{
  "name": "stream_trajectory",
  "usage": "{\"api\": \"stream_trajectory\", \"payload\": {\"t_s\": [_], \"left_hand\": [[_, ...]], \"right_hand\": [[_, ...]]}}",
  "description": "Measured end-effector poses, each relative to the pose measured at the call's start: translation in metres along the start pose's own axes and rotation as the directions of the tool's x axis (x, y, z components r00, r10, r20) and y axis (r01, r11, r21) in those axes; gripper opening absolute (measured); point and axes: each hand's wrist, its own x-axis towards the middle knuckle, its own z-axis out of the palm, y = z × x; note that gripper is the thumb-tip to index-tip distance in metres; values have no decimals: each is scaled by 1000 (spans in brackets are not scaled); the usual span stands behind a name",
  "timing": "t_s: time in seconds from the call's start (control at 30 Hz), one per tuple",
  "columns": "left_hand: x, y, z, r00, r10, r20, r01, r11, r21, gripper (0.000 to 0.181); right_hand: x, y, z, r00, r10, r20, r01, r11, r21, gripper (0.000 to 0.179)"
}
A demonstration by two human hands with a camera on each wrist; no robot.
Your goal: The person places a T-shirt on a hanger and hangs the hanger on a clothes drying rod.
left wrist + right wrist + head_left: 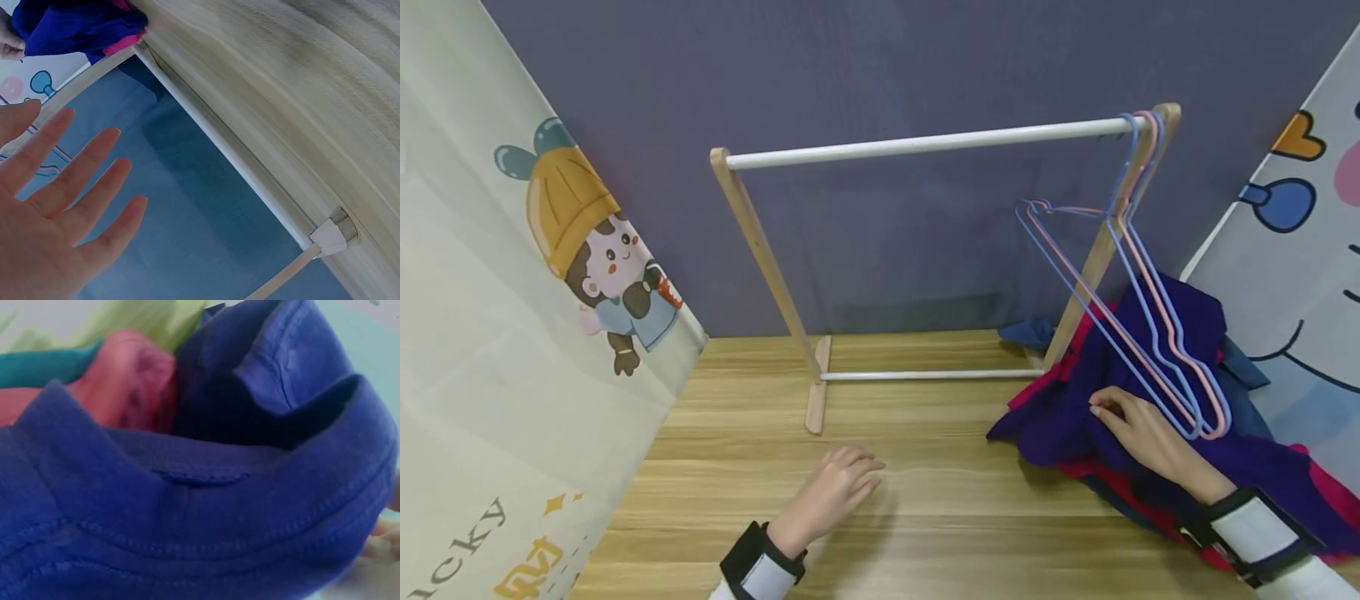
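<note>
Plainly, right fingers (1114,397) pinch an edge of purple cloth (1051,433); left fingers (853,465) spread, empty, above open tabletop (940,508).

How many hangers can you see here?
3, far right on the white upper rail: a blue hanger leftmost, a pink hanger in the middle, another blue hanger rightmost. Any under the heaped clothes would be hidden.

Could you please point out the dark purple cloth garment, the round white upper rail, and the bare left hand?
Dark purple cloth garment (1054,429): head view, on its left part.
Round white upper rail (936,143): head view, middle of the bar.
Bare left hand (829,493): head view, back of the hand.
</note>
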Motion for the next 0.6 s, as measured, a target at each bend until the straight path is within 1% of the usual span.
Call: {"api": "stream_trajectory", "payload": {"t_s": [0.13,0.23,0.4,0.53,0.6], "left_hand": [[2,1,-2,1000,10,-2,-10,1000,-17,20],[4,3,-4,1000,9,9,-9,1000,-14,20],[10,6,-7,1000,16,20,-16,1000,-12,22],[16,10,-10,999,44,-9,-45,999,-3,24],[19,13,-12,999,43,-25,-43,999,6,31]], "right_hand": [[7,-14,-2,999,-11,-47,12,1000,26,5],[15,-26,-2,998,-11,-61,14,998,53,6],[28,-49,-4,999,-16,-36,19,997,76,6],[38,-69,-3,999,-38,-12,39,994,102,6],[41,-80,-1,999,-50,2,50,992,120,6]]}}
